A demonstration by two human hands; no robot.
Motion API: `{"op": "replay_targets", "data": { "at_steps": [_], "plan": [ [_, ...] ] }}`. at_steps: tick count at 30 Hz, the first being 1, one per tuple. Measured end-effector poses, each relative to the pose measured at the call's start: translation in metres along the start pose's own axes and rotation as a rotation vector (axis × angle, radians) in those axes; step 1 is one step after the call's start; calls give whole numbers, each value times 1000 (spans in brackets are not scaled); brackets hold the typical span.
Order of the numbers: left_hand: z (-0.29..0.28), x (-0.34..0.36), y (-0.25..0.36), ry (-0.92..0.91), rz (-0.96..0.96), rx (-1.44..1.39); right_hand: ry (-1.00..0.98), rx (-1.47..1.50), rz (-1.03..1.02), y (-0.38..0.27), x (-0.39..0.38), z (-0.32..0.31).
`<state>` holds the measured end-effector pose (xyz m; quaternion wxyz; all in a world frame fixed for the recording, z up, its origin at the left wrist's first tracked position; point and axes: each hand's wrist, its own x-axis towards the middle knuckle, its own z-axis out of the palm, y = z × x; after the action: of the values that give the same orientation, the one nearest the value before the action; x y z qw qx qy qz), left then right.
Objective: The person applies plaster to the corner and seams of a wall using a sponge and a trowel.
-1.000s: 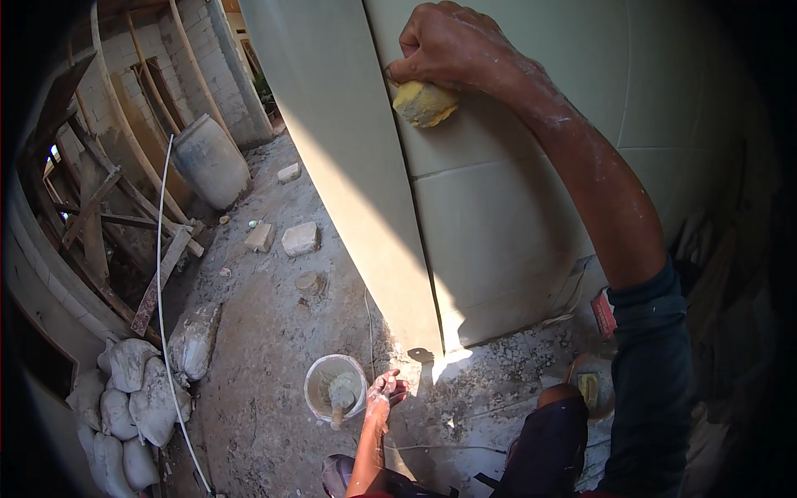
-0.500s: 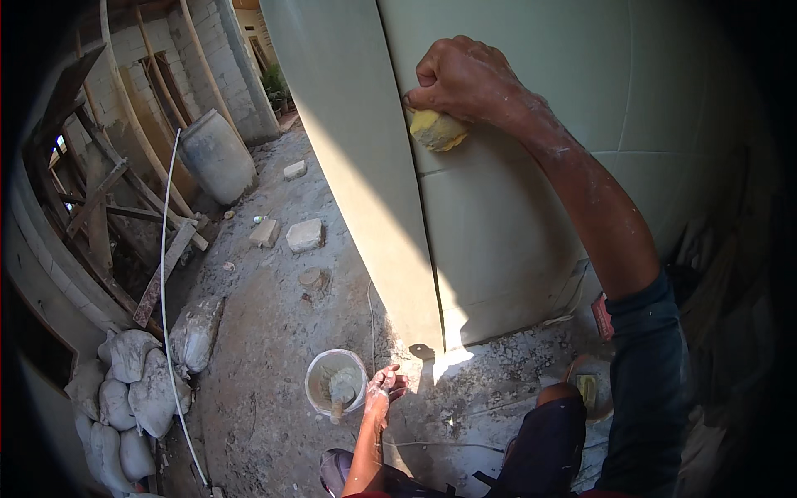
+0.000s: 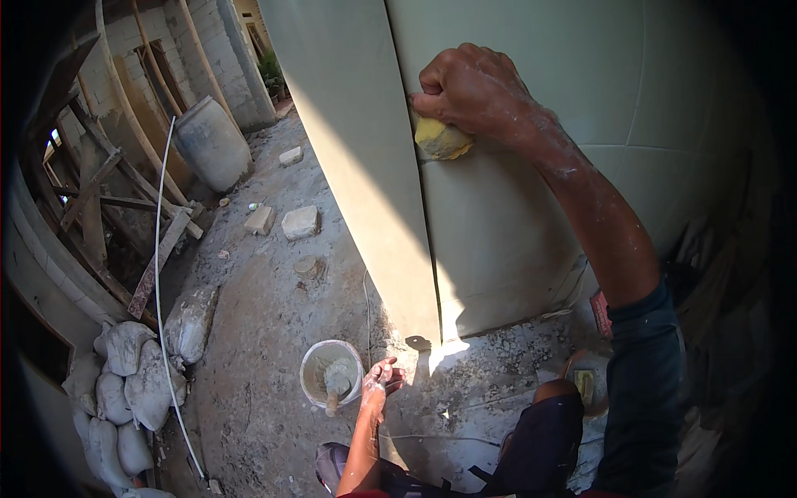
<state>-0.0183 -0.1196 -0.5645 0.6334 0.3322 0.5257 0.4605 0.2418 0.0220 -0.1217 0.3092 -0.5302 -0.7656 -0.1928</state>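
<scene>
My right hand (image 3: 477, 87) is closed around a yellow sponge (image 3: 442, 139) smudged with grey. It presses the sponge on the pale green tiled wall (image 3: 515, 216), just right of the dark vertical gap at the corner. My left hand (image 3: 382, 379), dusted with white, hangs low with its fingers loosely extended and nothing in them. Next to that hand stands a whitish bucket (image 3: 312, 369) with grey paste inside. A tool's handle (image 3: 332, 404) leans out over the bucket's near rim.
Near my right knee sits a round basin (image 3: 599, 407) with a yellowish block (image 3: 584, 387) in it. Full white sacks (image 3: 149, 386) are piled at the left beside a long white pipe (image 3: 158, 274). Pale blocks (image 3: 300, 222) and a grey barrel (image 3: 212, 149) stand farther off.
My right hand and the sponge have slid a little down the wall along the corner gap. My left hand stays beside the bucket. The whole view has shifted slightly.
</scene>
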Motion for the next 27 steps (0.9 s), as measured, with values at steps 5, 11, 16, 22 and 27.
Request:
{"op": "replay_targets", "data": {
  "at_steps": [5, 11, 16, 22, 27],
  "plan": [
    [-2, 1, -2, -10, 18, 7, -114, -17, 5, -1, -15, 10],
    [-4, -1, -2, -5, 16, -2, -45, 118, 43, 1, 0, -11],
    [-2, 3, -6, -13, 1, 1, 353, 117, -106, 10, 19, -7],
    [-3, 5, -5, 5, -10, 4, -98, 8, 51, -6, 6, -15],
    [-3, 7, -5, -3, -6, -9, -84, 15, -29, 3, -15, 15]
  ]
}}
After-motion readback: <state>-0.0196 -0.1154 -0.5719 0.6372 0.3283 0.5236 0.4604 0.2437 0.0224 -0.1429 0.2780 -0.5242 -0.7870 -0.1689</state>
